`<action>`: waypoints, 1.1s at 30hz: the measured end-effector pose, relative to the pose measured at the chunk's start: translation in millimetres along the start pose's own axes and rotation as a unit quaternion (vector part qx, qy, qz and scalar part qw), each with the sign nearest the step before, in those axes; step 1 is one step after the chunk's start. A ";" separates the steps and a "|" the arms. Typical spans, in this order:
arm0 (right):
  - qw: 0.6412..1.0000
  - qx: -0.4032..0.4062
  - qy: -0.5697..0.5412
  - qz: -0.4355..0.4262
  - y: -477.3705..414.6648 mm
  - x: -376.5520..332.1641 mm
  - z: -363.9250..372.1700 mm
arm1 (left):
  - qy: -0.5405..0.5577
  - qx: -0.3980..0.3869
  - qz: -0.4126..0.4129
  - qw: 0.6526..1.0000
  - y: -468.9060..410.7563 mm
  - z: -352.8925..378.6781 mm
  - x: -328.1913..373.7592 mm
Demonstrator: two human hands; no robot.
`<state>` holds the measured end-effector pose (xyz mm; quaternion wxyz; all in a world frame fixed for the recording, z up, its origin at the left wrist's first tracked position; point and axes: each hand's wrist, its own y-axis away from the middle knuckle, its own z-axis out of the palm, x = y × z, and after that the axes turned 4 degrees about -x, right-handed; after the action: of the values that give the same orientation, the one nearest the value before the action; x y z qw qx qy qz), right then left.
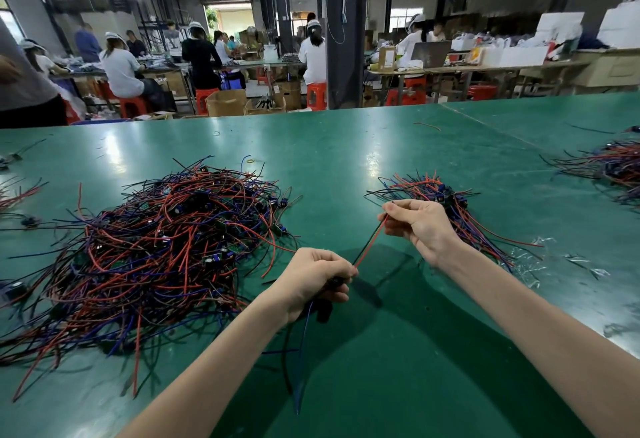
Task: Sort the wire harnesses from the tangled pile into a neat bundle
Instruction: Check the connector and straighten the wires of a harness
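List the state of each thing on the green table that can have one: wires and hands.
Left hand: grips the lower end of a single red-and-black wire harness.
Right hand: pinches that harness's upper end.
Single harness: stretched between the hands, above the table.
Large pile of red, blue and black wire harnesses: tangled, lying on the green table mat.
Smaller bundle of similar harnesses: gathered, lying beyond the right hand.

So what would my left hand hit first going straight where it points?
Probably the right hand, up along the red and black wires it shares with the left hand; depth is unclear.
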<state>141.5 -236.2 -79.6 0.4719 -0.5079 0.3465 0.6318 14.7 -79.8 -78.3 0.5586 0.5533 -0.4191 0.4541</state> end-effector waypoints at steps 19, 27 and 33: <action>1.000 0.007 -0.011 0.015 0.9 -4.0 4.2 | -0.014 -0.012 -0.037 0.999 5.3 3.8 2.9; 0.998 0.027 -0.055 0.009 1.3 -6.6 7.5 | -0.005 -0.004 0.000 1.000 1.4 -0.4 6.6; 0.998 0.017 -0.051 0.019 0.1 -3.2 5.3 | -0.038 -0.010 -0.015 0.999 -1.1 0.9 0.5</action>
<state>139.9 -232.1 -75.2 0.4851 -0.4603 0.3425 0.6600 15.9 -80.7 -78.1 0.5546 0.5707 -0.4358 0.4203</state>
